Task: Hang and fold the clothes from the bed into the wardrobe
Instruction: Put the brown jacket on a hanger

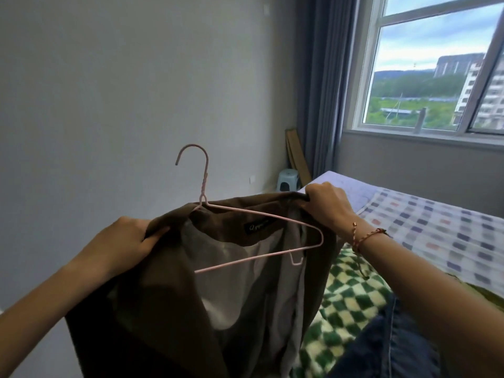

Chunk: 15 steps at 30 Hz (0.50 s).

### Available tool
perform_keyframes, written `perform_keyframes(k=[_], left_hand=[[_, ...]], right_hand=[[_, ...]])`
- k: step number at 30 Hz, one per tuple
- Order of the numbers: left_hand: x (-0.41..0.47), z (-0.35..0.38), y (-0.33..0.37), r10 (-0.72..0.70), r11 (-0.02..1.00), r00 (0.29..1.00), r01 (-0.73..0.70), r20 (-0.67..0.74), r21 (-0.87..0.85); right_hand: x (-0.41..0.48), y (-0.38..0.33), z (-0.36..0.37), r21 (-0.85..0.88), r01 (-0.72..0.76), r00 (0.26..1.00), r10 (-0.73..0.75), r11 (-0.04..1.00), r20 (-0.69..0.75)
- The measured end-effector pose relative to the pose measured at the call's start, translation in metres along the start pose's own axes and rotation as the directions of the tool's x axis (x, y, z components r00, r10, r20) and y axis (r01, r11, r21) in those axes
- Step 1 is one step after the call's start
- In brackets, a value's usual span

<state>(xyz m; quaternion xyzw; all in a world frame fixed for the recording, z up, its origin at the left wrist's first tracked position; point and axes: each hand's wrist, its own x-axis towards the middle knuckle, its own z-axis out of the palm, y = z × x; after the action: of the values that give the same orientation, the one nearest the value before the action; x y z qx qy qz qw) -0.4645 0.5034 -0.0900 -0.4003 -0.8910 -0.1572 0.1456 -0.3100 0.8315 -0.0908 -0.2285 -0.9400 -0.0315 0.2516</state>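
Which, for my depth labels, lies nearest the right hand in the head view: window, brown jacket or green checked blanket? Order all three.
1. brown jacket, gripped by the right hand.
2. green checked blanket, on the bed below the hand.
3. window, far wall, upper right.

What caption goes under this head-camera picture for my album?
Left hand and right hand grip a brown jacket, half on a pink hanger, beside the bed.

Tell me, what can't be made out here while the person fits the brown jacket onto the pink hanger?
Head view only:
- The pink hanger: the end near the left hand is hidden under the brown jacket.
- The black label is too small and blurred to read.
- The jacket's hem is cut off by the bottom edge.
- The left hand's fingers are tucked behind cloth.
- No wardrobe is in view.
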Motion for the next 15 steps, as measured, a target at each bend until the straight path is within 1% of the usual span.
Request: perform_keyframes(k=[3, 6, 10, 12, 15], left_hand=[[0.006, -0.009, -0.010, -0.050, 0.994, 0.995, 0.042, 0.082, 0.105], [0.012, -0.008, -0.021, -0.088, 0.985, 0.992, 0.073, 0.089, 0.159], [0.016, 0.012, -0.023, -0.157, 0.945, 0.980, 0.113, 0.121, 0.307], [0.015, 0.018, -0.029, -0.196, 0.935, 0.972, 0.145, 0.131, 0.322], [0.011, 0.018, -0.028, -0.246, 0.914, 0.959, 0.181, 0.141, 0.362]], right_hand=[[0.007, -0.005, -0.007, -0.017, 0.042, 0.999, -0.041, 0.999, 0.023], [0.011, -0.016, -0.005, -0.039, 0.109, 0.991, -0.106, 0.993, 0.081], [0.015, -0.039, 0.007, -0.119, 0.197, 0.976, -0.183, 0.973, 0.121], [0.021, -0.047, 0.011, -0.105, 0.225, 0.963, -0.204, 0.969, 0.176], [0.025, -0.049, 0.014, -0.033, 0.203, 0.959, -0.192, 0.979, 0.206]])
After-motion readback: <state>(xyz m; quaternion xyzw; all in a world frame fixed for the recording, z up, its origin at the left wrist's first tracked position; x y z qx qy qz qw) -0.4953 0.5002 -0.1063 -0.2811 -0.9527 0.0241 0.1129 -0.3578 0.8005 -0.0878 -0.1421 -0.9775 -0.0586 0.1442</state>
